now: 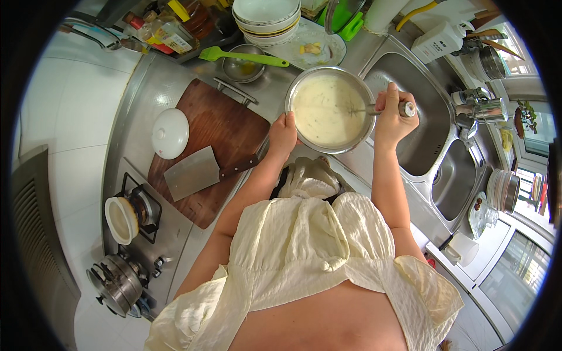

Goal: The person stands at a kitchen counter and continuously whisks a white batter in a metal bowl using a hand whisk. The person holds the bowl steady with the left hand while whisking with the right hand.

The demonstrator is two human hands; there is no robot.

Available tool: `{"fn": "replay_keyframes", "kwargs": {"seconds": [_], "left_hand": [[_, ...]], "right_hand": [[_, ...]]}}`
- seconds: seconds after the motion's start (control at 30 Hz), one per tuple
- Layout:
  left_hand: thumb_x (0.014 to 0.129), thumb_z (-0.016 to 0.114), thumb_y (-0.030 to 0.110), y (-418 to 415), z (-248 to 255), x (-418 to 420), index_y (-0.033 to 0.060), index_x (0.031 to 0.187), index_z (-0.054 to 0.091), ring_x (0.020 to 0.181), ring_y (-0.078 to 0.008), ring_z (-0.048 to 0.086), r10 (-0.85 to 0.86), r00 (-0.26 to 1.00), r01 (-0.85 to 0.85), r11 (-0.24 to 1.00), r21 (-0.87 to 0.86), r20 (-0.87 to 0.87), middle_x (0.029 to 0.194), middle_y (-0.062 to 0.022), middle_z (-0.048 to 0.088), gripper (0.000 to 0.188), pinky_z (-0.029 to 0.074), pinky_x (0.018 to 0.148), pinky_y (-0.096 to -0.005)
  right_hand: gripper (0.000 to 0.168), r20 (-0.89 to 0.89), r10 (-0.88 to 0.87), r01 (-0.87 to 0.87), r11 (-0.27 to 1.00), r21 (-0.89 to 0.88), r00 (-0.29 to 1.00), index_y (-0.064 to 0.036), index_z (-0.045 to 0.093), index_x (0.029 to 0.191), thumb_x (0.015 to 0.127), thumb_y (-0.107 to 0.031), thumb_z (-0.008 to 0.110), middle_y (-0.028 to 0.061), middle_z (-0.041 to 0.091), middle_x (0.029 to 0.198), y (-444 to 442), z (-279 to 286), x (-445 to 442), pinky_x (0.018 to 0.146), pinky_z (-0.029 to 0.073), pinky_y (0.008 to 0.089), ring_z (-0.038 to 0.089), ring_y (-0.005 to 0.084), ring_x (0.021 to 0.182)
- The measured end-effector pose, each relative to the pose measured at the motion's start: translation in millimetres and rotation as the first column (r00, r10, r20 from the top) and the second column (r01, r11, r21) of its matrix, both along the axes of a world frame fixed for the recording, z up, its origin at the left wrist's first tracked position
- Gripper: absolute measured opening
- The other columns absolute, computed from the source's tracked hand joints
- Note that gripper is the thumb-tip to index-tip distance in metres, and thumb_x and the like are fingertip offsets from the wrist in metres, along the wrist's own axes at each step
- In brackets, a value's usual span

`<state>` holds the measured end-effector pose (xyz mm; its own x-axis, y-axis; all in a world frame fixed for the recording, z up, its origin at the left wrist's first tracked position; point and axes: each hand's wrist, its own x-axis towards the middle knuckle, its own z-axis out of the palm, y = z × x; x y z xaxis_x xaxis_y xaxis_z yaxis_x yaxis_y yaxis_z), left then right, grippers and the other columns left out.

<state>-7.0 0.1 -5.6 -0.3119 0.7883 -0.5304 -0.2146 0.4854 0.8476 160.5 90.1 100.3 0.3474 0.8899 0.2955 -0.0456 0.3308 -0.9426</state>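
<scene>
A round metal bowl of pale, creamy batter with small dark flecks is in front of me. My left hand grips its lower left rim, thumb on the edge. Closed around the handle of a metal whisk is my right hand, at the bowl's right side; the whisk's wire end dips into the batter. Left of the bowl, a cleaver with a dark riveted handle lies on a brown wooden cutting board. A white lid with a knob rests at the board's left edge.
A green silicone brush lies across a small metal bowl. Stacked bowls, a glass plate and bottles stand behind. A double sink is at right. The stove at left holds a white pot and a steel pot.
</scene>
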Motion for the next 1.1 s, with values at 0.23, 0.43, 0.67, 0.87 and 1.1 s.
{"fn": "replay_keyframes", "kwargs": {"seconds": [0.23,0.43,0.67,0.87,1.1], "left_hand": [[0.096,0.036,0.029,1,3,0,0.0002,0.103,0.053,0.071,-0.0145,0.062,-0.008,1.000,0.008,1.000,-0.001,0.017,0.089,-0.0085,0.060,0.035,0.056,0.058,-0.0305],[0.096,0.036,0.030,1,2,-1,0.0010,0.102,0.053,0.070,-0.0142,0.061,-0.018,1.000,0.019,0.999,-0.031,0.021,0.087,-0.0078,0.060,0.034,0.055,0.057,-0.0301],[0.096,0.036,0.030,1,-4,-1,0.0017,0.101,0.054,0.064,-0.0125,0.060,-0.002,1.000,0.002,0.999,-0.038,0.006,0.084,-0.0072,0.060,0.033,0.054,0.055,-0.0288],[0.096,0.036,0.029,1,-1,2,0.0015,0.101,0.054,0.062,-0.0117,0.059,0.025,1.000,-0.025,1.000,-0.002,-0.003,0.081,-0.0063,0.059,0.033,0.053,0.054,-0.0285],[0.096,0.036,0.030,1,1,1,0.0010,0.105,0.053,0.065,-0.0126,0.060,0.002,1.000,-0.002,1.000,-0.007,-0.001,0.083,-0.0062,0.059,0.034,0.054,0.055,-0.0290]], "right_hand": [[0.026,-0.049,-0.087,0.092,0.991,0.097,0.995,-0.003,0.048,0.064,0.086,-0.010,0.061,0.0034,0.052,0.052,8,-11,-14,0.046,0.038,0.0229,0.047,0.0081,0.048],[0.025,-0.361,0.157,-0.143,0.988,0.064,0.919,-0.003,0.047,0.066,0.087,-0.007,0.059,0.0062,0.051,0.054,16,-24,-32,0.055,0.044,0.0270,0.049,0.0140,0.051],[0.025,-0.476,0.377,-0.450,0.892,-0.044,0.794,-0.005,0.046,0.063,0.086,-0.004,0.057,0.0044,0.046,0.051,5,-27,-13,0.061,0.045,0.0343,0.042,0.0135,0.045],[0.027,-0.242,0.245,-0.293,0.937,-0.188,0.939,-0.003,0.046,0.060,0.083,-0.003,0.059,0.0035,0.044,0.048,5,-3,14,0.054,0.044,0.0289,0.038,0.0112,0.041],[0.028,-0.453,0.256,-0.255,0.965,0.065,0.854,-0.003,0.045,0.060,0.084,-0.004,0.059,0.0037,0.044,0.047,8,-19,1,0.054,0.044,0.0296,0.041,0.0113,0.044]]}}
